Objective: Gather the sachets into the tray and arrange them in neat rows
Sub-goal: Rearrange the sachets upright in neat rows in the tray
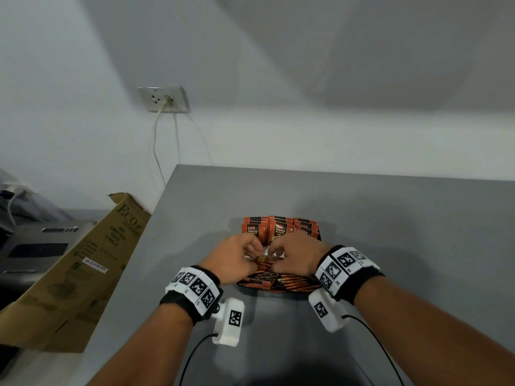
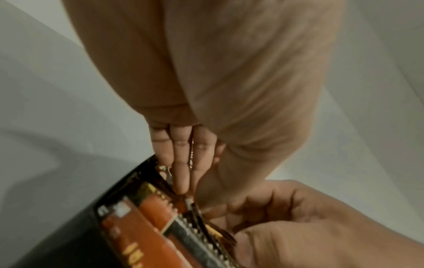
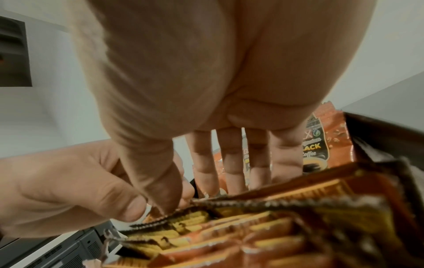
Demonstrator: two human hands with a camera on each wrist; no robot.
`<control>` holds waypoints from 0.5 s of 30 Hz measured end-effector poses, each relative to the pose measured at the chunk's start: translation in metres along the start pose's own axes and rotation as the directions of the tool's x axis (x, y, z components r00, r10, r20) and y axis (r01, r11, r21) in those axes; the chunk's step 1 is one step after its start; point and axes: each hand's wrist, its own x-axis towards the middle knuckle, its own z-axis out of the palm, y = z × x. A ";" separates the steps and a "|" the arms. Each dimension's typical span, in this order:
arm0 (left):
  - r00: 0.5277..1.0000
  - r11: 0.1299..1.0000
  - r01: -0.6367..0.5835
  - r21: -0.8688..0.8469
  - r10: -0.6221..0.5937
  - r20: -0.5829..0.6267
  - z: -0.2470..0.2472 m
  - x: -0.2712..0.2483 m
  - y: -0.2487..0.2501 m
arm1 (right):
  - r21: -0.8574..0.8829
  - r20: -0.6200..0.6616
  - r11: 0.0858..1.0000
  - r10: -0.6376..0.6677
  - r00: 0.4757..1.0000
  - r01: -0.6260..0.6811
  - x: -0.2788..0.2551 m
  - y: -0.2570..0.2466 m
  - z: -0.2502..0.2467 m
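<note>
Your two hands meet over the middle of the black tray (image 1: 318,237), which sits on the grey table (image 1: 390,218) straight in front of you. Your left hand (image 1: 235,259) and right hand (image 1: 298,256) both have their fingers curled in, and between them they pinch a small bundle of orange sachets (image 1: 264,263) by its crimped top edges; the right-wrist view shows your left thumb and forefinger nipping the serrated seams while your right thumb presses beside them. The held sachets stand on edge, their long sides running left to right across the tray and their seams pointing up. Behind your fingers, at the far side of the tray, a row of sachets (image 1: 278,228) stands upright with printed faces toward you, tops up, overlapping one another from left to right. Just below your hands, at the near side of the tray, more sachets (image 1: 281,282) lie flatter in a loose fan, their long axes also across the tray. To your left a cardboard box (image 1: 83,263) leans against the table edge, with a grey machine (image 1: 36,246) beyond it, and a cable hangs from the wall socket (image 1: 163,99).
</note>
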 end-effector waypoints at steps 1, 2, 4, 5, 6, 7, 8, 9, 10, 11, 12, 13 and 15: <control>1.000 1.000 0.000 0.002 -0.001 0.014 -0.001 0.000 -0.001 | 0.001 0.009 1.000 -0.005 1.000 0.005 0.001 0.000 0.000; 1.000 1.000 0.003 0.009 -0.004 0.021 -0.002 -0.001 -0.001 | -0.001 0.018 1.000 -0.007 1.000 0.007 0.002 0.000 0.000; 1.000 1.000 0.003 0.024 -0.003 0.016 -0.001 -0.002 -0.001 | -0.006 0.029 1.000 -0.016 0.999 0.016 0.003 -0.001 0.000; 1.000 0.999 -0.003 0.033 0.003 0.004 -0.001 -0.002 -0.001 | -0.007 0.028 1.000 -0.022 0.999 0.022 0.003 -0.001 0.001; 1.000 0.999 -0.010 0.044 0.011 -0.012 0.000 -0.002 -0.001 | -0.003 0.030 1.000 -0.020 0.999 0.020 0.004 -0.001 0.001; 0.999 0.998 -0.017 0.053 0.018 -0.028 0.001 -0.002 -0.001 | 0.011 0.032 1.000 -0.012 0.999 0.012 0.004 -0.002 0.001; 0.999 0.998 -0.023 0.056 0.025 -0.041 0.002 -0.002 -0.002 | 0.029 0.034 1.000 0.002 0.999 -0.003 0.005 -0.002 0.002; 0.998 0.998 -0.026 0.057 0.029 -0.050 0.003 -0.002 -0.002 | 0.043 0.034 0.999 0.015 0.999 -0.016 0.007 -0.002 0.003; 0.998 0.998 -0.029 0.057 0.032 -0.057 0.004 -0.001 -0.003 | 0.042 0.034 0.999 0.023 0.999 -0.025 0.008 -0.002 0.004; 0.997 0.998 -0.028 0.057 0.032 -0.068 0.004 -0.001 -0.003 | 0.025 0.032 0.999 0.022 0.999 -0.023 0.010 -0.002 0.005; 0.996 0.998 -0.026 0.053 0.030 -0.084 0.004 -0.001 -0.004 | -0.001 0.032 1.000 0.017 0.999 -0.017 0.012 -0.002 0.005; 0.994 0.999 -0.024 0.049 0.029 -0.102 0.004 -0.001 -0.005 | -0.020 0.029 1.000 0.012 0.999 -0.012 0.013 -0.003 0.006; 0.992 0.999 -0.024 0.047 0.030 -0.120 0.004 -0.001 -0.007 | -0.042 0.020 0.999 0.005 1.000 -0.004 0.014 -0.005 0.005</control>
